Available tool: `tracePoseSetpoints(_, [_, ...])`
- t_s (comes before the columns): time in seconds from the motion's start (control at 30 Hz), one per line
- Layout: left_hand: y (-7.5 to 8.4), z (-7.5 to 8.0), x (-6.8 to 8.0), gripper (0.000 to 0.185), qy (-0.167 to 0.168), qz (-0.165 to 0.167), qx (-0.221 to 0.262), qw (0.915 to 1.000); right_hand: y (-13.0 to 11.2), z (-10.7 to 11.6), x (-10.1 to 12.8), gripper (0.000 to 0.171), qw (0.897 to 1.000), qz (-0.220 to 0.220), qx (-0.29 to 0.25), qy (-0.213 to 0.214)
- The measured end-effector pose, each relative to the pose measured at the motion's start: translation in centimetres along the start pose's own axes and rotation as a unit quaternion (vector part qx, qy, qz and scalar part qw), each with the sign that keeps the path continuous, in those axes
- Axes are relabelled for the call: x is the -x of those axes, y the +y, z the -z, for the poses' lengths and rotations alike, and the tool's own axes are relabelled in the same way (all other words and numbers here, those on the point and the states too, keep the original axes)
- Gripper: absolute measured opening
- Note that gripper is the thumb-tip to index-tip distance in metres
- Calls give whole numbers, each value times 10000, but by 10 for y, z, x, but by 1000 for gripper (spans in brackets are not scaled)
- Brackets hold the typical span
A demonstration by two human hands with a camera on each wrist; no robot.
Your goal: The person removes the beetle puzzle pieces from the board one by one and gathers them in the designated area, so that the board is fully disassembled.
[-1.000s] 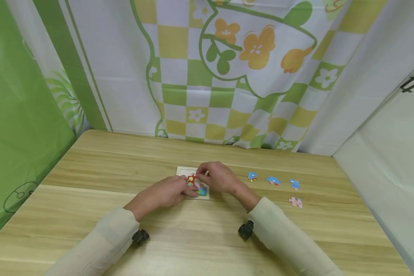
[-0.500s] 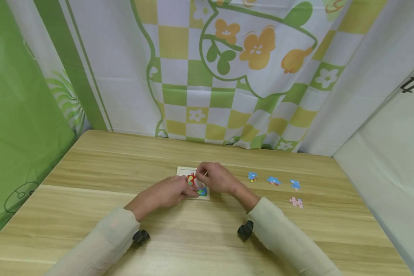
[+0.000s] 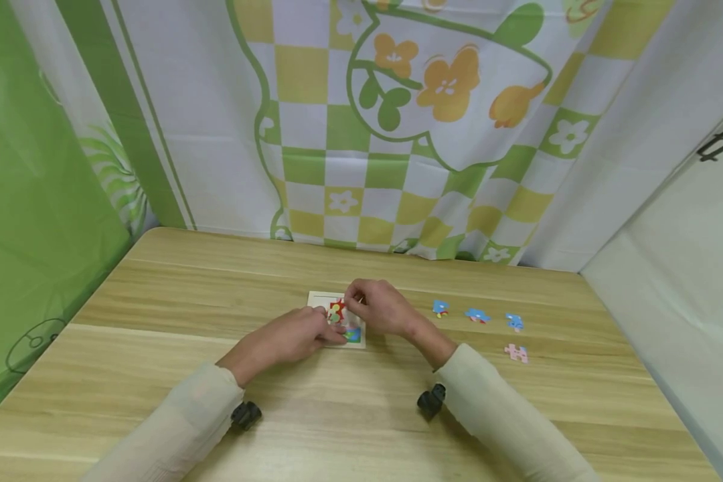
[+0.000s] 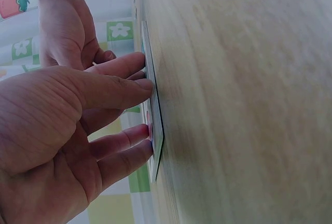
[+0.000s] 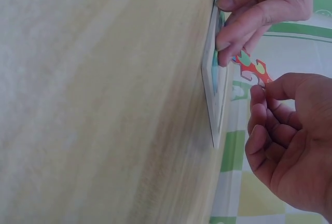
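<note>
In the head view my left hand rests on a small puzzle board with a pale frame. The left wrist view shows its fingertips pressing the board's face, with the thumb at the near edge. Between thumb and forefinger my right hand pinches a red puzzle piece with green and yellow spots. The piece tilts up, clear of the board in the right wrist view. A blue and green part of the picture lies in the board's near right corner. My left hand hides some of the board.
Right of the board, several loose puzzle pieces lie on the wooden table: blue ones in a row and a pink one nearer me. A patterned curtain hangs behind the table's far edge.
My right hand has shifted slightly up and to the right, and the red puzzle piece has moved and tilted with it. My left hand has stayed in place on the board.
</note>
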State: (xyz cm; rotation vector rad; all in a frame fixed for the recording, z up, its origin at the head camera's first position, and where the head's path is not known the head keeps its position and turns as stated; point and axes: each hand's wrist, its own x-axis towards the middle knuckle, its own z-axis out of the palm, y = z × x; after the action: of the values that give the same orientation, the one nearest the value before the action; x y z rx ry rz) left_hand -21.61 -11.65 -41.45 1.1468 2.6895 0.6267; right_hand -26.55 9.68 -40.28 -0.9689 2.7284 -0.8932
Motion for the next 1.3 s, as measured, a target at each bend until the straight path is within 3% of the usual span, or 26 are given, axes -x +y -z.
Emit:
tracePoseSetpoints(0.53, [2,1,1,25,-26,65,141,9999,7,16,11,12,9998,-121,21,159])
tracePoseSetpoints(1.3, [4,3,-1,28,55,-92,-16,9999,27,39,53,11,9977,-491,-347,313])
